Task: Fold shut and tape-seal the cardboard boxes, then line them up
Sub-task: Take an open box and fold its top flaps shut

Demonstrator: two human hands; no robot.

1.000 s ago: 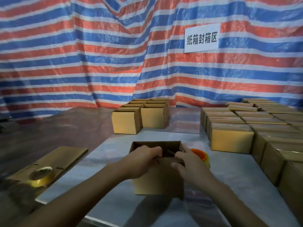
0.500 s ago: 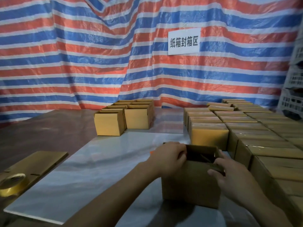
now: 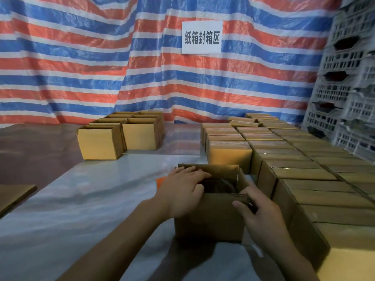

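Note:
An open cardboard box stands on the table just left of the rows of sealed boxes. My left hand lies over the box's left rim, fingers stretched flat across the folded-in left flap toward the opening. My right hand grips the near right corner of the box, thumb on the rim and fingers curled against the front face. The inside of the box is dark. A sliver of an orange tape roll shows behind my left hand.
Several open boxes stand grouped at the back left. Grey plastic crates are stacked at the right behind the sealed rows. A flat piece of cardboard lies at the left edge. The table carries a pale plastic sheet.
Both hands have slid the open box to the right, up beside the sealed rows. My left fingers have straightened over the flap. The yellow tape roll at the left has left the view.

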